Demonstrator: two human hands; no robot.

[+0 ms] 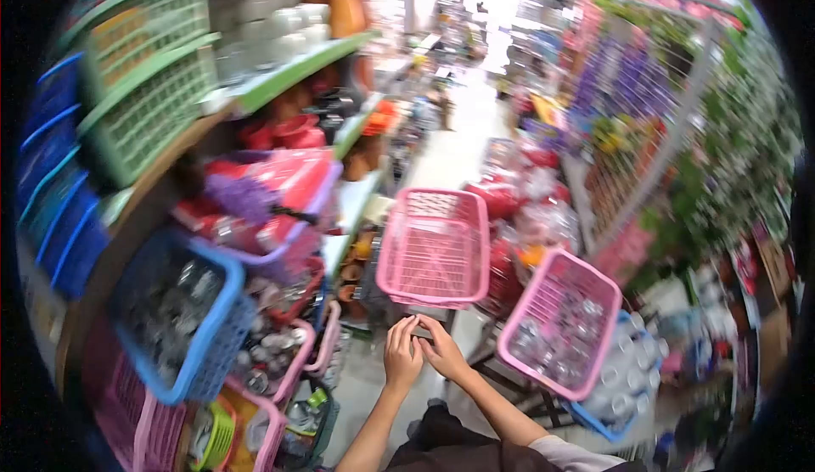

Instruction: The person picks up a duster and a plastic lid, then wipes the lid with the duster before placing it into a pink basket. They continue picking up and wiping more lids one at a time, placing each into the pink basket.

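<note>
The person stands in a narrow shop aisle with both hands raised close together in front of the chest. The left hand (401, 353) and right hand (443, 349) sit thumb to thumb, fingers curled over the near rim of an empty pink basket (433, 247). The basket is held up over the aisle floor (441, 162) and tipped so its mesh bottom faces us. The picture is blurred, so I can't make out how firm the grasp is, only that both hands are closed on that one edge.

That is what worries me. The whole basket hangs out from a grip on one rim, so a slack finger could let it swing down or drop.

There is breakable stock on both sides. Just to the right a second basket (560, 323), pink and full of clear glasses, leans out into the aisle. To the left a blue basket (174, 311), also full of glassware, juts from the shelf (297, 69).

The aisle is tight, and the far corners of the held basket are out of the person's easy view. A turn or a swing to either side could clip one of those loads and tip it. The second basket looks the likelier one to go, since it sits tilted already.
</note>
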